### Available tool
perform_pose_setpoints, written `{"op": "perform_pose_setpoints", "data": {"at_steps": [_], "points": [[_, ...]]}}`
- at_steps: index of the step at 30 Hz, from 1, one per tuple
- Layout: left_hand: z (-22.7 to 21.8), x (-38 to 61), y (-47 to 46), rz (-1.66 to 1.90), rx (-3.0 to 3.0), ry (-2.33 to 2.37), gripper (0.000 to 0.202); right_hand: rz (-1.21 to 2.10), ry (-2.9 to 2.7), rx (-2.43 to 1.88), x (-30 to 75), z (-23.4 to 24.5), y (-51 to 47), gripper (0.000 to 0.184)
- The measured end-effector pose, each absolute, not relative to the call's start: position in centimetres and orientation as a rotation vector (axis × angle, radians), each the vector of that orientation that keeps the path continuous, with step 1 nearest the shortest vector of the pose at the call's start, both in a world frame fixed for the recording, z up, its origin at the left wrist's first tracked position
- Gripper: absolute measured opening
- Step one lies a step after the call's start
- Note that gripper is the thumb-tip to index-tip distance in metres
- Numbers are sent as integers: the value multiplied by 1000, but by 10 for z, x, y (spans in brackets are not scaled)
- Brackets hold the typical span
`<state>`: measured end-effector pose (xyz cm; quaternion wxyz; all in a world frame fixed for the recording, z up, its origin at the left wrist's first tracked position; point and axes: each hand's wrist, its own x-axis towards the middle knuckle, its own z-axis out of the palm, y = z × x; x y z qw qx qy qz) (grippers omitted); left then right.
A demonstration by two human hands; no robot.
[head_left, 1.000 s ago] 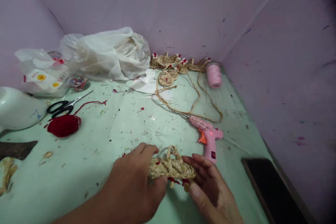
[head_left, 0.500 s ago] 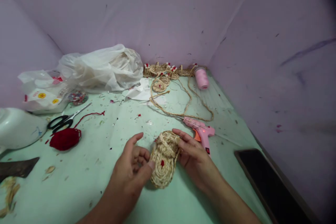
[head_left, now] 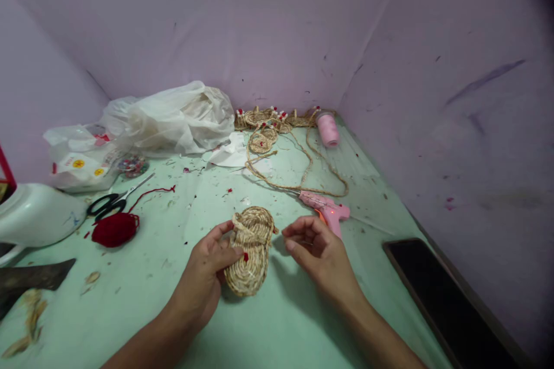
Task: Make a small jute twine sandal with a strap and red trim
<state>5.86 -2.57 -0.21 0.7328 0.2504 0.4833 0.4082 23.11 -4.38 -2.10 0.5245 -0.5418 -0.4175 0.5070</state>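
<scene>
Your left hand grips the straw sandal by its edge on the table — your right hand, loosely curled and empty, sits just beside the sandal, near the glue gun.

one held sandal, one glue gun, one scissors

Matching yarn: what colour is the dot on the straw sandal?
Red, on the straw sandal; head view.

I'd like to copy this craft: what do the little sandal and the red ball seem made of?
The small tan woven sandal looks like coiled jute or straw rope: coarse, matte fibres. The dark red ball seems soft yarn, one strand trailing.
</scene>
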Motion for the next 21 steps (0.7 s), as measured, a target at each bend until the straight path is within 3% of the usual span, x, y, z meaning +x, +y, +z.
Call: {"op": "perform_pose_setpoints", "data": {"at_steps": [3,21], "points": [[-3,59,-27,915,570,1031,50,1003,-1260,-1368,225,-24,-52,3],[-6,64,-33,852,652,885,47,785,-1200,-1360,213,-31,-57,11]]}}
